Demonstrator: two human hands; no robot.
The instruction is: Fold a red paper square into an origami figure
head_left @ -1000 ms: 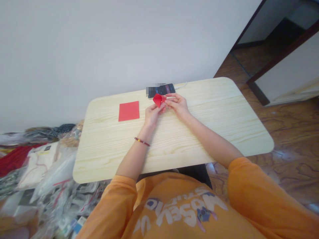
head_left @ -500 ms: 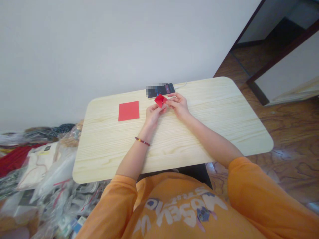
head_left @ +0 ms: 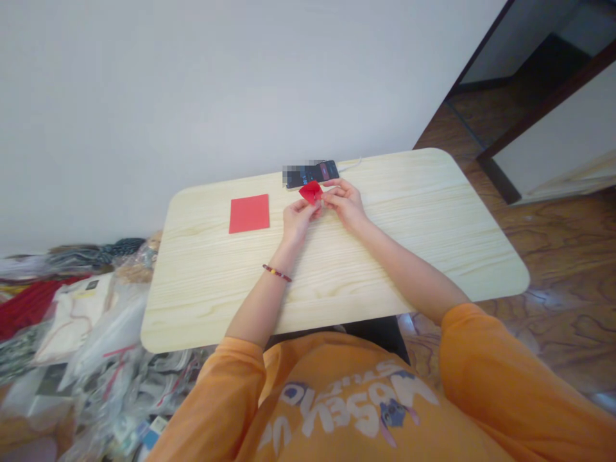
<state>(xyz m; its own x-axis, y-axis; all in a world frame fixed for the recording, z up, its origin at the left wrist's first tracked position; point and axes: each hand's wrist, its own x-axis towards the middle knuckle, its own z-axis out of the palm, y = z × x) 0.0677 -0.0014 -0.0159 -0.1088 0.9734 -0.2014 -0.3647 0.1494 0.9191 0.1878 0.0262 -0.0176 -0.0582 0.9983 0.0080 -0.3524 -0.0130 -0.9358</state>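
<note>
A small folded piece of red paper (head_left: 310,191) is held between both hands over the middle of the table. My left hand (head_left: 298,219) pinches its lower side. From the right, my right hand (head_left: 344,203) has its thumb and fingertips closed on the paper's right edge. A flat red square of paper (head_left: 249,213) lies on the table to the left of my hands. Just beyond the folded paper is a dark phone (head_left: 317,173) with its screen lit. The finer folds are too small to tell.
The pale wooden table (head_left: 202,276) has rounded corners and stands against a white wall. A white cable (head_left: 351,165) runs from the phone. Clothes and plastic bags (head_left: 110,321) are heaped left of the table. A doorway is at the upper right.
The folded red paper has shifted and tilted slightly in my fingers. Both hands keep nearly the same place.
</note>
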